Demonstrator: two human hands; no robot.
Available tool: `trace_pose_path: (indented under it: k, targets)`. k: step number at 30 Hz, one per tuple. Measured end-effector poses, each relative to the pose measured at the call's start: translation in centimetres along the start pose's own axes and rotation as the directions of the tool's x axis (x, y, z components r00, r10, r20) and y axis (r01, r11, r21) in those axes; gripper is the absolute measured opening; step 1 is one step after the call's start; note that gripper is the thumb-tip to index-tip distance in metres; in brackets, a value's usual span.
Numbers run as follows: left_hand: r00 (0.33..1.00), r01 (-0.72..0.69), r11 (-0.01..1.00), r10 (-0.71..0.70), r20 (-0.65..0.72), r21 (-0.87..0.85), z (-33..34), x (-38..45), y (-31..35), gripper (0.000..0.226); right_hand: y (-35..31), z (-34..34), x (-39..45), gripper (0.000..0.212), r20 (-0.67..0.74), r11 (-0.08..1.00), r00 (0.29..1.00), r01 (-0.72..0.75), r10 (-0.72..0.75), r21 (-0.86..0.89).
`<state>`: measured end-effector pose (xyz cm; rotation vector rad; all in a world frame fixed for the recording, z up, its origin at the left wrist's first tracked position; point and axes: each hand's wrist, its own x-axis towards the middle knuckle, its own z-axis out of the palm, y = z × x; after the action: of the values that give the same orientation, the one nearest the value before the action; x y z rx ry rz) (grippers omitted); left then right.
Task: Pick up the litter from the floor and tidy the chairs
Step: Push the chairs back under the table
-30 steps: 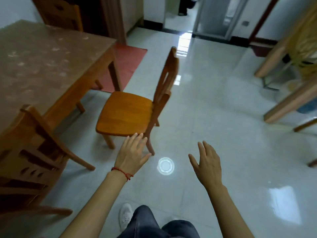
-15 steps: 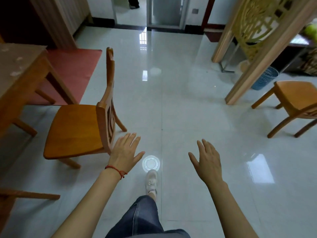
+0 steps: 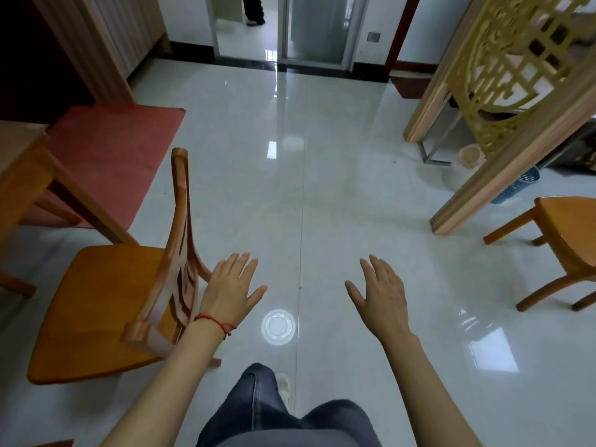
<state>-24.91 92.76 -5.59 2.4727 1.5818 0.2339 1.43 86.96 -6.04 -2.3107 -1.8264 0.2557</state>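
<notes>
So the person's standing mid-room with both arms out in front, palms down. The left hand [image 3: 233, 290] has its fingers [image 3: 240, 262] spread apart and holds nothing; it hangs just beside the back of the nearest wooden chair [image 3: 96, 304], not gripping it as far as I can tell. The right hand [image 3: 382, 293] is the same deal, fingers splayed and empty, out over bare floor [image 3: 322, 188].

The litter looks to be that clear plastic lid [image 3: 278, 326] lying flat on the tiles, between the two hands and just ahead of the white shoe [image 3: 283, 390]. My guess is the arms are out like that because they're about to bend down for it, and it's right at their feet.

The chair on the left is pulled out from the table [image 3: 22, 169], seat towards it and back towards the open floor, so it probably needs pushing in. A second chair [image 3: 567, 233] sits well apart on the right by the carved screen [image 3: 503, 75], looking stray too. A flat lid on glossy tile could be fiddly to pinch up.
</notes>
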Motion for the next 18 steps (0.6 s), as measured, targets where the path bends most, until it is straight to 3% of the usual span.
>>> trace_pose_path:
  k: [4,7,10,12,15,18]
  targets:
    - [0.999,0.04,0.999,-0.04,-0.006,0.001,0.2,4.0,-0.9,0.048,-0.3,0.2,5.7,0.057,0.024,0.999,0.999,0.046,-0.046,-0.005]
    - [0.995,0.092,0.996,-0.093,0.033,0.022,0.4,6.1,-1.4,0.077,-0.8,0.8,10.4,0.057,0.051,0.993,0.992,0.115,-0.115,-0.001]
    - [0.976,0.215,0.976,-0.216,0.017,0.04,1.4,8.1,-1.8,0.053,-1.9,1.2,15.6,0.057,0.074,0.974,0.972,0.224,-0.224,0.006]
    - [0.952,0.306,0.952,-0.306,-0.005,0.026,2.1,9.4,-2.1,0.054,-2.8,1.5,19.1,0.057,0.092,0.95,0.946,0.31,-0.31,0.014]
    - [0.89,0.455,0.891,-0.455,-0.025,-0.003,2.2,10.8,-1.9,0.055,-4.6,1.8,24.2,0.056,0.152,0.877,0.865,0.479,-0.477,0.031]
    - [0.782,0.614,0.787,-0.616,-0.09,-0.059,2.0,11.6,-1.1,0.054,-6.7,2.0,28.4,0.056,0.227,0.758,0.732,0.651,-0.642,0.046]
